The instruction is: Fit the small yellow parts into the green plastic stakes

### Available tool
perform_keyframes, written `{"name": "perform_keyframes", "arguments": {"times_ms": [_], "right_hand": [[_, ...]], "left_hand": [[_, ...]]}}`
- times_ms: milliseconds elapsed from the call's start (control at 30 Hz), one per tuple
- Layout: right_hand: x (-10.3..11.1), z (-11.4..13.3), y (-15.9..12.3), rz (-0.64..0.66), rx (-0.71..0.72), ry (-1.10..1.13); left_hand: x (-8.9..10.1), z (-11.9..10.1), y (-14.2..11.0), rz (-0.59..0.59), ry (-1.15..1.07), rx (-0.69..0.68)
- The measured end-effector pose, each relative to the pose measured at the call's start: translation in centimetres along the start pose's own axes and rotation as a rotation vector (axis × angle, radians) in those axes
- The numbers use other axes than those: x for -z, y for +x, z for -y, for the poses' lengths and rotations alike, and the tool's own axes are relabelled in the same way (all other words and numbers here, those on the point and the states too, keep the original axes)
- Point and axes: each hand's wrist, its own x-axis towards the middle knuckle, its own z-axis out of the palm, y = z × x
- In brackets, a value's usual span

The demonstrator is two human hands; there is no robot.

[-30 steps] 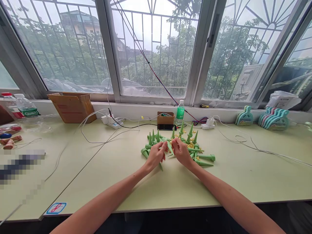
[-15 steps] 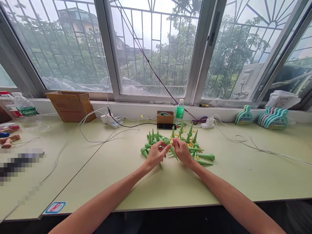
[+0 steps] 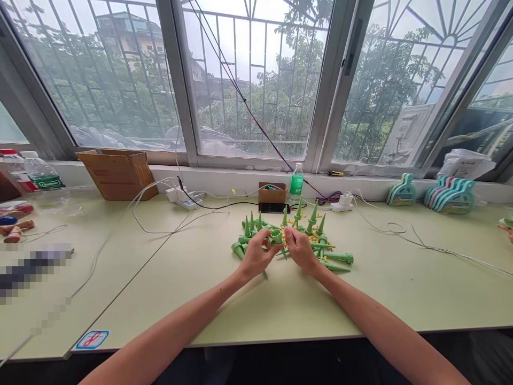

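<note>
Over the table (image 3: pixel 260 318), between the two hands, was one cone (image 3: pixel 276 235); the left hand (image 3: pixel 256 254) had it gripped between thumb and fingers, its open mouth uppermost and turned towards the wearer, its long axis slanting down and a little rightward to the tip; the right hand (image 3: pixel 301 250) was just beside it, on the cone's right, fingers curled in, though whether they pinched anything or touched the cone could not be told; the left hand, being on it, was the nearer; around and beyond the hands were seven upright cones (image 3: pixel 313 218), three to the left and four to the right; there were also lying cones (image 3: pixel 339 258), at least four, the rest too overlapped to count; the yellow bits (image 3: pixel 328 246) among them, mostly on the right, were too small and crowded to number; behind were one phone (image 3: pixel 273 208), one box (image 3: pixel 272 197) and one bottle (image 3: pixel 296 184).
</note>
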Motion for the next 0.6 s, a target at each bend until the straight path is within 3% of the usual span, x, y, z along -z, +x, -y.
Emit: {"name": "perform_keyframes", "arguments": {"times_ms": [600], "right_hand": [[0.08, 0.25, -0.11, 0.003, 0.0, 0.009]], "left_hand": [[-0.22, 0.59, -0.05, -0.018, 0.043, -0.107]]}}
